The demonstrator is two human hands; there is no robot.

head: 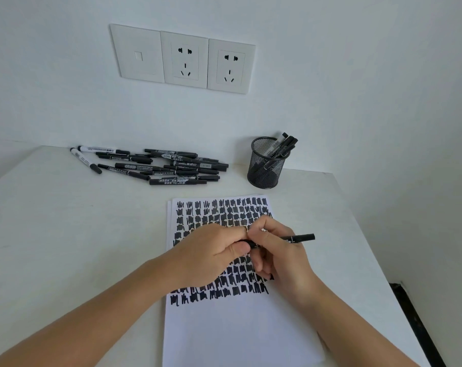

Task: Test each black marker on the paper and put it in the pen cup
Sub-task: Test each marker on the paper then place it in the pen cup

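Note:
A black marker (301, 237) lies level across both my hands above the paper (238, 332). My right hand (280, 250) grips its barrel, and the far end sticks out to the right. My left hand (214, 250) pinches the near end, whether cap or tip is hidden by the fingers. The white paper carries several rows of black scribbles. A black mesh pen cup (267, 162) stands behind the paper on the right with several markers in it. A pile of black markers (171, 166) lies at the back of the table.
The white table (65, 234) ends at the wall behind and at an edge on the right. Two white-barrelled markers (92, 154) lie at the left end of the pile. Wall sockets (185, 59) sit above.

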